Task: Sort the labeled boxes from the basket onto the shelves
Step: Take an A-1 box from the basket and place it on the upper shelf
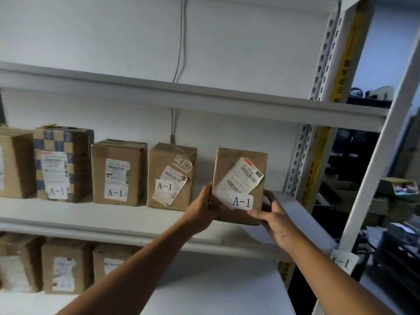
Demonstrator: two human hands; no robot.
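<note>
A brown cardboard box with a shipping slip and a white "A-1" label stands at the right end of the middle shelf. My left hand grips its lower left side and my right hand holds its lower right corner. Its bottom edge is hidden by my hands, so I cannot tell whether it rests on the shelf board. To its left stand several more boxes marked "A-1", the nearest one a small gap away. The basket is out of view.
An empty upper shelf runs above. The lower shelf holds more labelled boxes. White slotted uprights close the right end, one post carrying an "A-1" tag. A grey cable hangs down the wall.
</note>
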